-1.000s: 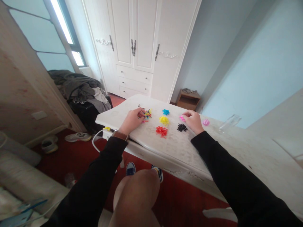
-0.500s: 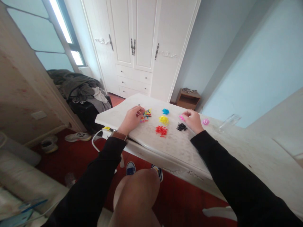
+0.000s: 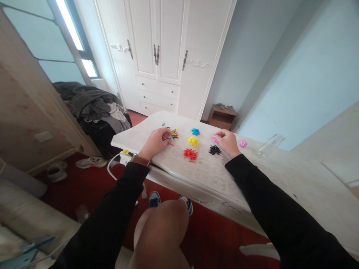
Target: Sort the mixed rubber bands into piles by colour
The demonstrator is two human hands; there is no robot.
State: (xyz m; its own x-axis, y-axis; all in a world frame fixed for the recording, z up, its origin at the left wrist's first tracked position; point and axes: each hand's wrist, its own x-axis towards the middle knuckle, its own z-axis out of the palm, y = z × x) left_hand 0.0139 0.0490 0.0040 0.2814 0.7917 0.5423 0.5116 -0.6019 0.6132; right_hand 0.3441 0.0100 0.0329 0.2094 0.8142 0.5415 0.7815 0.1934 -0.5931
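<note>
My left hand (image 3: 157,142) rests on the white table (image 3: 179,169) with its fingers curled in at a pile of small mixed-colour rubber bands (image 3: 174,133). Whatever lies between those fingertips is hidden. A single dark band loop (image 3: 163,124) lies just beyond that hand. My right hand (image 3: 227,142) is closed in a pinch at some small pink rubber bands (image 3: 214,139), partly covered by its fingers. Between the hands sit separate heaps of blue bands (image 3: 195,131), yellow bands (image 3: 193,141) and red bands (image 3: 190,154). Black bands (image 3: 214,150) lie just below my right hand.
To the right of my right hand is a pink item (image 3: 243,143), and a clear glass-like container (image 3: 270,145) lies beyond it. A white cable (image 3: 110,172) hangs at the table's left edge. A white wardrobe (image 3: 159,89) stands behind.
My left hand's fingers have shifted slightly within the mixed pile, and the dark loop beside it shows more clearly. My right hand stays at the pink bands. The view has tilted a little.
</note>
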